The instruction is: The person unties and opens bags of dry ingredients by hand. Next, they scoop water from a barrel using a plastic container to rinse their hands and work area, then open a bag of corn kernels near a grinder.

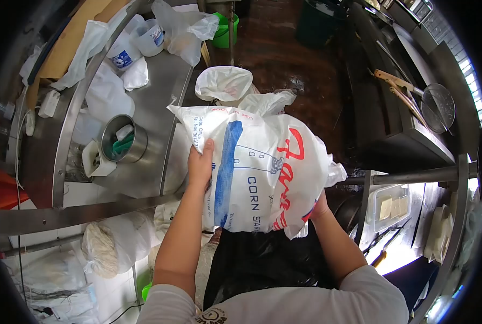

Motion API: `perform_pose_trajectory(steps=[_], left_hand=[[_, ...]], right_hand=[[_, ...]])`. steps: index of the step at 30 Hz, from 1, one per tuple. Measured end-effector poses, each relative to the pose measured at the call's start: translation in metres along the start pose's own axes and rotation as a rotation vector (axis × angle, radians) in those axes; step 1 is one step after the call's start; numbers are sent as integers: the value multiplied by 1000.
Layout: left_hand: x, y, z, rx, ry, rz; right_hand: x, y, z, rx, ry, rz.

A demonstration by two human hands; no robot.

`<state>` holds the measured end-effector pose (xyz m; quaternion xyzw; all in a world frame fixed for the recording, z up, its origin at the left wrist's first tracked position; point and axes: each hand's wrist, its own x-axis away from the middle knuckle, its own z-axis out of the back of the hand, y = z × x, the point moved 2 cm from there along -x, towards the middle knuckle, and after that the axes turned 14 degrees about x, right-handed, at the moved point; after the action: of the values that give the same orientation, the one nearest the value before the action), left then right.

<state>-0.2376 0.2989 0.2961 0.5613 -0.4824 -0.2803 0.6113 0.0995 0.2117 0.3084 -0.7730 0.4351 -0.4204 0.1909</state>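
Observation:
A large white sack (254, 173) printed with "CORN STAR..." and red lettering is held up in front of my body, on its side, with its tied or gathered end to the right. My left hand (200, 164) grips its left end, thumb on top and the other fingers hidden beneath. At the lower right my right hand (320, 208) holds the sack's edge, partly covered by it. Just beyond the sack are an open white bag (223, 83) and another crumpled plastic bag (267, 102).
On the left steel counter (163, 81) are a steel pot (125, 137), plastic tubs (147, 38) and bags. A skimmer (438, 108) lies at the right by the stove. Lower right is a clear container (390, 207) with pale blocks. A green bucket (226, 31) stands behind.

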Motion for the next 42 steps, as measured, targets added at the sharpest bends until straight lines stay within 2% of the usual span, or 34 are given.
perform_pose_trajectory(steps=[3,4,5,6,7,8,9,10,11,12,15,16,17,19,21,23,25,27,28,30,32,33,37,39,40,42], left_hand=[[-11,-6,2,124,-53,94],[-13,-12,3,124,-51,99],[-18,-21,2,191,-87,167],[-23,-34,2,257,-120,232],[-26,-53,-2,110,-111,190],[-34,-82,-3,-135,-151,189],[-16,-70,-21,-315,-200,160],[2,-54,-36,-457,-213,94],[5,-74,-47,-318,-186,6],[3,-80,-54,-308,-191,54],[-10,-91,-54,-244,-207,155],[-12,-92,-53,-192,-240,197],[-15,-92,-51,-192,-230,205],[-22,-80,-55,-218,-235,102],[-45,-59,-50,-241,-237,53],[-75,-25,-39,-395,-414,12],[-97,-8,-23,-694,-141,-299],[-118,26,3,-1098,8,-583],[-137,28,23,-1168,37,-567],[-170,18,57,-1247,59,-551],[-183,2,82,-1322,104,-372],[-181,-1,82,-1331,96,-373],[-180,-9,75,-1440,123,-329],[-180,-14,78,-1453,131,-307],[-184,-14,78,-1452,129,-310],[-191,-15,80,-1471,118,-302]], right_hand=[[21,-8,-9,-154,-113,80],[25,-12,-18,-112,-202,99],[22,-8,-11,-111,-200,94],[16,2,7,310,-126,11],[7,13,22,730,-53,-70],[-4,29,24,847,6,-18],[-16,42,22,846,-9,-29],[-25,54,21,881,109,-42],[-35,59,18,919,228,-48],[-44,58,10,805,206,-47],[-70,77,26,780,253,-99],[-78,84,36,967,297,-95],[-86,95,43,969,290,-105],[-98,99,46,1113,456,-15],[-108,89,36,1050,483,38],[-110,57,6,855,490,79],[-142,57,6,762,482,118],[-175,50,-8,856,577,325],[-192,46,-14,850,579,323],[-225,38,-29,1058,626,459],[-254,27,-52,1118,634,443],[-272,23,-64,1188,641,438],[-360,8,-120,1165,526,431],[-420,7,-144,1211,533,331],[-450,5,-157,1149,532,364],[-518,2,-185,1060,685,291]])
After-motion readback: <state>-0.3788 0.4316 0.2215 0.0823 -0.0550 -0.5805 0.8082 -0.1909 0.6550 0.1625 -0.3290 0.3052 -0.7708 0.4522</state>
